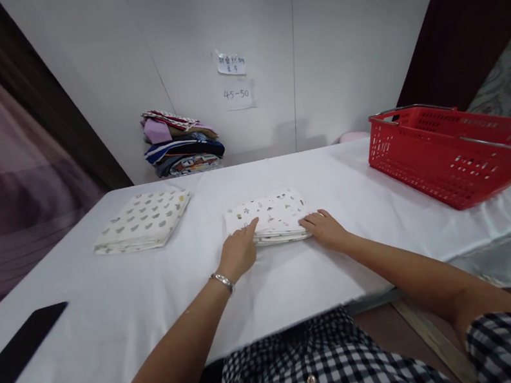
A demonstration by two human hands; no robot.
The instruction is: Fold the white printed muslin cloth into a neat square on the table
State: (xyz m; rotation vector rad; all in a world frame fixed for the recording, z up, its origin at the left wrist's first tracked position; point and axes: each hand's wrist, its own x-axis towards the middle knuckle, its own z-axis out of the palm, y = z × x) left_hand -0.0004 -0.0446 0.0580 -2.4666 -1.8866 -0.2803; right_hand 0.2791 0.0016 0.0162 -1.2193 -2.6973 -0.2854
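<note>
A small folded white cloth with tiny printed figures [273, 213] lies in the middle of the white-covered table [118, 306]. My left hand [239, 251] rests at its near left corner, index finger stretched onto the fabric. At the cloth's near right corner my right hand [325, 229] touches the edge with fingers loosely curled. Neither hand has lifted the cloth. A silver bracelet circles my left wrist.
A second folded printed cloth [143, 220] lies to the left. A pile of folded coloured fabrics [181, 140] stands against the back wall. A red plastic basket [461, 150] sits at the right, a black phone [15, 352] near the left edge. Paper notes [234, 80] hang on the wall.
</note>
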